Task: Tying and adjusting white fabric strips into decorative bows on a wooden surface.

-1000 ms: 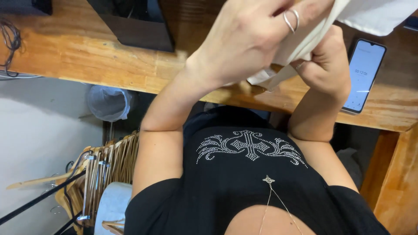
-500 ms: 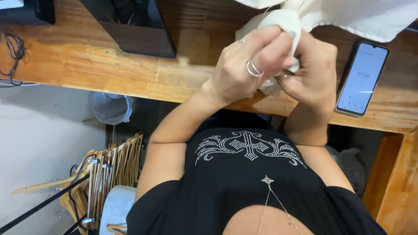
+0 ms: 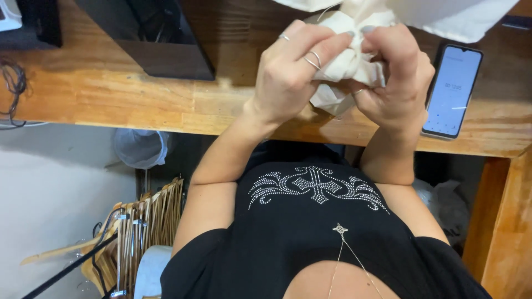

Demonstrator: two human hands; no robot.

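Hands, L (image 3: 288, 75) & R (image 3: 396, 77), bunch white cloth (image 3: 349, 61) tight above desk (image 3: 166, 105); wadding step, next needs firm regrip.

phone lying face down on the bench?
No, the phone lies face up on the wooden bench, its lit screen showing, right of the right hand.
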